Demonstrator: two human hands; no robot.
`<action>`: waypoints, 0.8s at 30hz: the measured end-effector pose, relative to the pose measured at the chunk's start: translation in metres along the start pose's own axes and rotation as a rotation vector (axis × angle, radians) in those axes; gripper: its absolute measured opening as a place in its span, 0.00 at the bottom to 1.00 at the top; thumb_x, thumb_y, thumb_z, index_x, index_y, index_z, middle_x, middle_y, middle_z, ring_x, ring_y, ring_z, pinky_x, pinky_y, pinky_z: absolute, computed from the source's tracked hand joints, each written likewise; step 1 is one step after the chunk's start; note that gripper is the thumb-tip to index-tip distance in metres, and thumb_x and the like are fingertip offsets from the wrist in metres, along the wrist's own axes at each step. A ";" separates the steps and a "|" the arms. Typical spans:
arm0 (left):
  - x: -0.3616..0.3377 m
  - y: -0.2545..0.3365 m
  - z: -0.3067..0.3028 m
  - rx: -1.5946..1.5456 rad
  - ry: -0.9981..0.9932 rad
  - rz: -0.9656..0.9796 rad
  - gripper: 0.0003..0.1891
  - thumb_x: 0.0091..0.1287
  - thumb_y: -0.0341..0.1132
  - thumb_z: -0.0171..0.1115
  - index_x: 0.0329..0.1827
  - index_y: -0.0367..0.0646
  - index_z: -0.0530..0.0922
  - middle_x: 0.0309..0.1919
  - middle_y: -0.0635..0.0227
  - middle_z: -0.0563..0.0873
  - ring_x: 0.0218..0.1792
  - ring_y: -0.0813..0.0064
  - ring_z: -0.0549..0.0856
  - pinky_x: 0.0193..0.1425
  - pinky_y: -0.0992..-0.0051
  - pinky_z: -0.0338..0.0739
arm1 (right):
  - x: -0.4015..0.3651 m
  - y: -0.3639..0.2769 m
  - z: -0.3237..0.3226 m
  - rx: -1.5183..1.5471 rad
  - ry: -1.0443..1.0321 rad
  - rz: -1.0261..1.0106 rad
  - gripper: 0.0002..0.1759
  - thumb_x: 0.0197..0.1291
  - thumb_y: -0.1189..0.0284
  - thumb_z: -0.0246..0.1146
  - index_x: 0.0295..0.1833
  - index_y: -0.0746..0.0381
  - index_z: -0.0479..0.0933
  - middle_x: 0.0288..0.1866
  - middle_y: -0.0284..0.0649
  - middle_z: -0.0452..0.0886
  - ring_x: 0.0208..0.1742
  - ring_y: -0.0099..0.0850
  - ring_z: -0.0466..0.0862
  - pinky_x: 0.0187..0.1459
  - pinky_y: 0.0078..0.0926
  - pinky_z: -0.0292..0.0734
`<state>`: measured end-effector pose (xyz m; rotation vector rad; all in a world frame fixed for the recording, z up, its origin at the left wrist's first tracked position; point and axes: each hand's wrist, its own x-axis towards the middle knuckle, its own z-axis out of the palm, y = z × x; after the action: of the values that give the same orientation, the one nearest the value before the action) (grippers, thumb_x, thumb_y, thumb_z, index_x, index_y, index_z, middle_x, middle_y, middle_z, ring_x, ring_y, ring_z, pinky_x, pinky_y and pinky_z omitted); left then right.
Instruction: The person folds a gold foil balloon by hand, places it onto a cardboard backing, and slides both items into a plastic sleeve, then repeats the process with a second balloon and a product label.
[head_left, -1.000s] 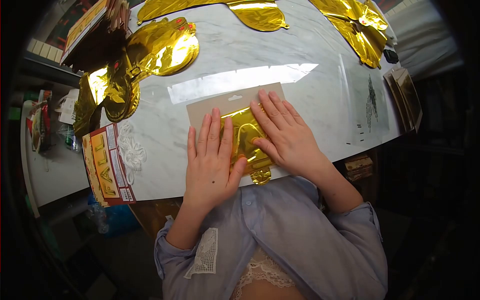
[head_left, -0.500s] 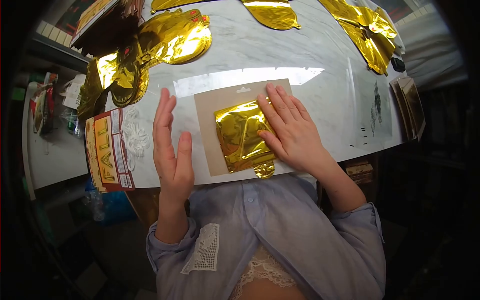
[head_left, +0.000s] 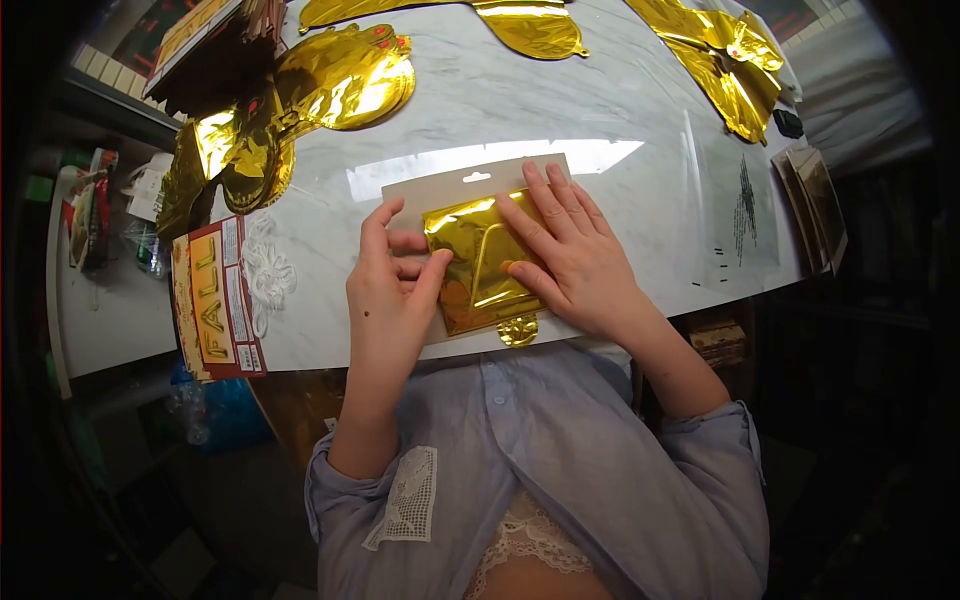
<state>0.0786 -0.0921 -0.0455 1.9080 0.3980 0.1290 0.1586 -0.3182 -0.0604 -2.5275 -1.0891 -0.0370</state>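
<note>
A folded gold foil balloon (head_left: 470,285) lies flat on a grey-brown backing card (head_left: 450,185) with a hang hole at its top. A round gold tab sticks out below it. My right hand (head_left: 580,265) rests flat over the foil's right side, fingers stretched out. At the left edge of the foil is my left hand (head_left: 390,285), its thumb tip on the gold and its middle finger bent in close to it; the index finger is raised. Left of it lie a bundle of white string (head_left: 268,270) and a printed "FALL" card (head_left: 215,300).
Gold foil balloons lie at the back left (head_left: 345,75), back middle (head_left: 530,25) and back right (head_left: 730,60). Printed cards (head_left: 215,50) are stacked at the far left. A clear plastic bag (head_left: 735,220) and brown cards (head_left: 815,205) are at the right edge.
My left hand has moved right from beside the backing card to the foil's left edge, its fingers bending in. My right hand stays flat on the foil.
</note>
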 end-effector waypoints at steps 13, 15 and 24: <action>-0.010 0.004 0.011 0.062 0.065 0.094 0.25 0.75 0.18 0.60 0.75 0.35 0.69 0.64 0.52 0.76 0.41 0.73 0.87 0.46 0.74 0.86 | 0.003 -0.002 -0.004 0.077 -0.109 -0.139 0.36 0.80 0.55 0.60 0.88 0.49 0.65 0.92 0.47 0.58 0.93 0.46 0.56 0.87 0.52 0.52; -0.011 0.004 0.014 0.109 0.080 0.130 0.25 0.75 0.17 0.59 0.74 0.34 0.69 0.65 0.52 0.74 0.42 0.72 0.86 0.47 0.74 0.86 | 0.007 -0.003 -0.008 0.046 -0.112 -0.160 0.36 0.79 0.57 0.61 0.88 0.50 0.65 0.92 0.47 0.59 0.92 0.46 0.57 0.87 0.52 0.54; -0.015 -0.003 0.022 0.163 0.137 0.197 0.21 0.72 0.13 0.58 0.67 0.34 0.71 0.65 0.53 0.69 0.44 0.69 0.86 0.49 0.67 0.87 | 0.019 -0.006 -0.006 -0.090 -0.151 -0.371 0.43 0.64 0.67 0.63 0.86 0.37 0.68 0.91 0.37 0.62 0.85 0.40 0.67 0.77 0.60 0.59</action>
<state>0.0701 -0.1158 -0.0552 2.1048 0.3189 0.3695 0.1686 -0.3033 -0.0497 -2.4004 -1.6380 0.0050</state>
